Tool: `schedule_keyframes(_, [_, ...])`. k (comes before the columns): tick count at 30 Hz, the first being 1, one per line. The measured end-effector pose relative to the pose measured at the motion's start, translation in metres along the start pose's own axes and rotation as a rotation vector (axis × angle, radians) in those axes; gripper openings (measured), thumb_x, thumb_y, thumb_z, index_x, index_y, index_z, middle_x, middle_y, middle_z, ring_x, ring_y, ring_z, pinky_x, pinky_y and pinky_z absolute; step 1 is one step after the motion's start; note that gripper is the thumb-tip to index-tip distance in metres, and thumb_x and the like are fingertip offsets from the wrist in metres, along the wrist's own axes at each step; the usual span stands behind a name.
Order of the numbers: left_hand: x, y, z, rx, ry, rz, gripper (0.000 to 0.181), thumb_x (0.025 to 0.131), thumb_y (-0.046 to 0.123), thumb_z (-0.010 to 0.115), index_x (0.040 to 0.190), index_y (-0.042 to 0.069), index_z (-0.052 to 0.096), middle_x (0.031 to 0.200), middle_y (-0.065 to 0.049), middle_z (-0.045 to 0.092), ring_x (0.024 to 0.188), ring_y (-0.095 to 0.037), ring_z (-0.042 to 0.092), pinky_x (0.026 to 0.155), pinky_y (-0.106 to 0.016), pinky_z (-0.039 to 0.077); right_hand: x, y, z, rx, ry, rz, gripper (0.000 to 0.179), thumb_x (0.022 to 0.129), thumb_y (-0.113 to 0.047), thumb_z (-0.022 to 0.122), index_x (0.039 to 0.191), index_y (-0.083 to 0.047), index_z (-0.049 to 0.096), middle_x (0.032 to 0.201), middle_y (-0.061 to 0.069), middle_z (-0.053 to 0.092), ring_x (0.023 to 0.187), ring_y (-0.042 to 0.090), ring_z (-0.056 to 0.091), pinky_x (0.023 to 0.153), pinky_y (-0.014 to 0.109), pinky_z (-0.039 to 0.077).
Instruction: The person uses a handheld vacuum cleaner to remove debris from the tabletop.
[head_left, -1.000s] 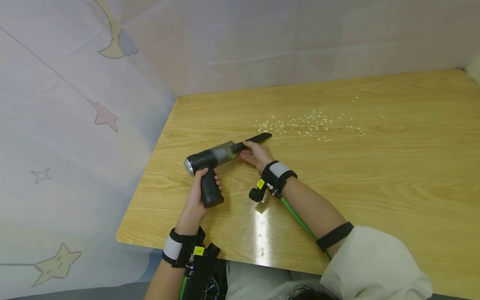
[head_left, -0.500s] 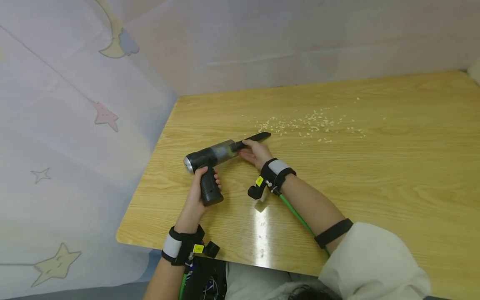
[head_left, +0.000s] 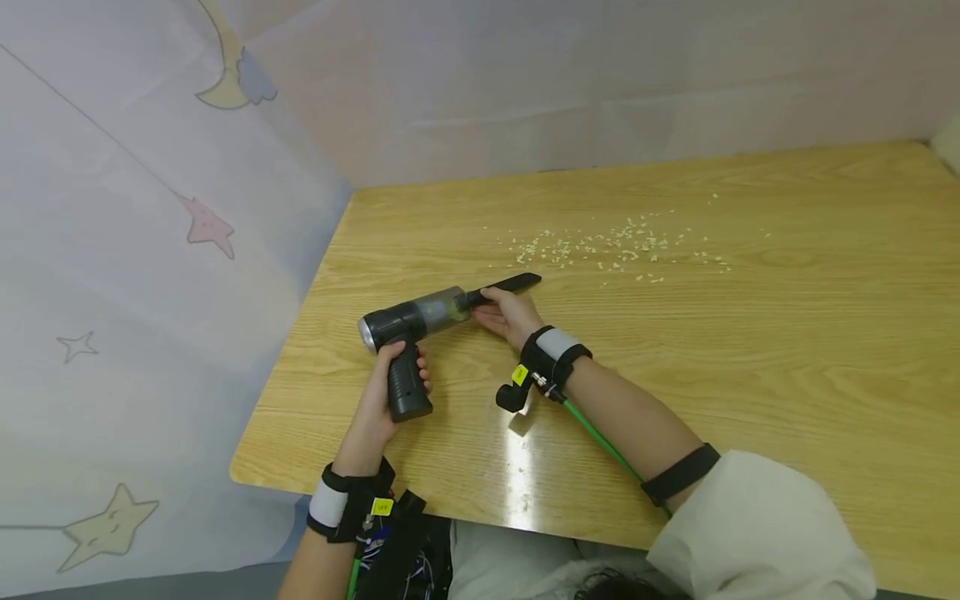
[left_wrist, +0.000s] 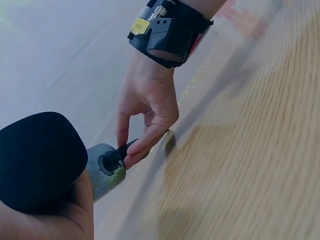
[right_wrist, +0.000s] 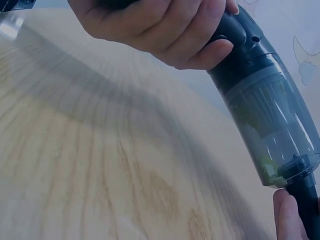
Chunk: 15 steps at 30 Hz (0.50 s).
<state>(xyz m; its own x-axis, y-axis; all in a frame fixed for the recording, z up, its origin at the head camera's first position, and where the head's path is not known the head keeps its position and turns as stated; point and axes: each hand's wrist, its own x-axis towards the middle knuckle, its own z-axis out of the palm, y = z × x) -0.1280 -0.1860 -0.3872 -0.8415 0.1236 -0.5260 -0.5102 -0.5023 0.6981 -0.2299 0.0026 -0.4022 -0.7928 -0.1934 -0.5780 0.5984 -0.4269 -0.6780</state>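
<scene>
A black handheld vacuum cleaner [head_left: 397, 322] with a clear dust cup [right_wrist: 272, 130] is held above the table, tilted up toward the right. My left hand [head_left: 378, 396] grips its handle, fingers wrapped round. At the other end, my right hand [head_left: 512, 317] pinches the base of the flat black nozzle [head_left: 517, 283] between thumb and fingers, close to the cup. Some greenish-yellow debris [right_wrist: 272, 172] lies inside the cup near its front. Pale crumbs [head_left: 622, 242] are scattered on the table just beyond the nozzle tip.
The wooden table [head_left: 750, 375] reaches back to a pale cloth backdrop [head_left: 600, 92], with another printed cloth [head_left: 150, 333] on the left. Each wrist wears a black strap with a camera; a green cable [head_left: 600, 437] runs along the right forearm.
Both hands and the vacuum cleaner have shifted slightly toward the person and to the left. The right hand keeps its hold on the nozzle, and the crumbs look the same.
</scene>
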Motion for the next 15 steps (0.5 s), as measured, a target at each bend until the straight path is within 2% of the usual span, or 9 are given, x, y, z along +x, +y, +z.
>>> schedule_keyframes(2, [-0.0031,0.0001,-0.0021,0.0,0.009,-0.001,0.031,0.101,0.036,0.035,0.113,0.009,0.046,0.075,0.005,0.055,0.064,-0.004,0.053,0.061,-0.017,0.048,-0.0002,0.0024,0.001,0.001,-0.004,0.005,0.039,0.096,-0.016,0.055,0.131,0.0,0.052,0.079,0.005,0.064,0.095,0.021,0.068,0.098,0.03,0.05])
schedule_keyframes(8, [-0.0069,0.0005,-0.0102,-0.021,0.024,0.003,0.032,0.101,0.037,0.036,0.112,0.01,0.047,0.077,0.006,0.056,0.064,-0.004,0.054,0.062,-0.017,0.048,0.005,0.0083,0.0073,0.003,-0.014,0.012,0.038,0.095,-0.015,0.055,0.13,0.0,0.052,0.073,0.004,0.064,0.07,0.013,0.066,0.098,0.032,0.05])
schedule_keyframes(15, [-0.0002,0.0001,-0.0059,-0.062,0.014,0.015,0.031,0.101,0.037,0.036,0.112,0.01,0.046,0.077,0.006,0.055,0.065,-0.003,0.053,0.061,-0.016,0.047,0.0072,0.0045,0.009,-0.018,-0.006,-0.014,0.037,0.095,-0.016,0.056,0.129,0.001,0.054,0.077,0.004,0.064,0.075,0.014,0.066,0.097,0.031,0.051])
